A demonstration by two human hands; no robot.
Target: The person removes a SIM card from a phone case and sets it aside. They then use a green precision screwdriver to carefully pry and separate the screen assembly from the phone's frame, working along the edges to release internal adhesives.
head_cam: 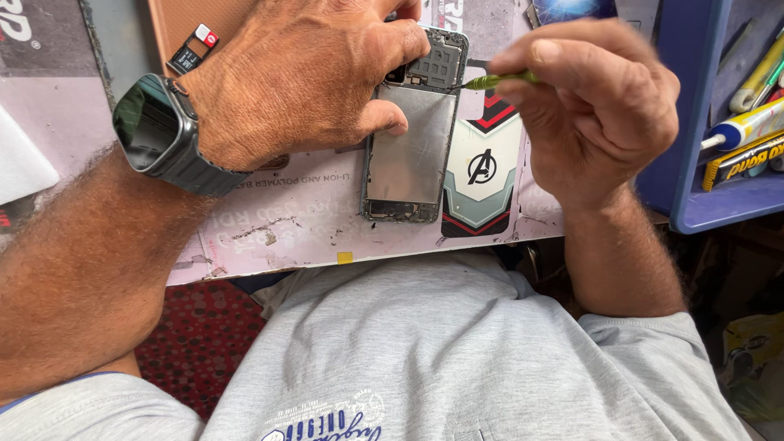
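My grey shirt [457, 351] filled the near view, below the near edge of the work mat [278, 229]. My left hand [302, 73], smartwatch [159, 131] at the wrist, pressed down on the opened phone [412, 155], hiding its top left corner. My right hand [596, 106] pinched a green screwdriver [498, 79], tip at the phone's upper part. A small card [194, 49] lay near the far edge. The blue tray [694, 204] at the right held glue tubes [747, 126].

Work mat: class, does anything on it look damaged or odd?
Yes. The pink work mat is scuffed and torn near its front edge, and the phone lies opened, back cover off, its metal shield and circuit board exposed.
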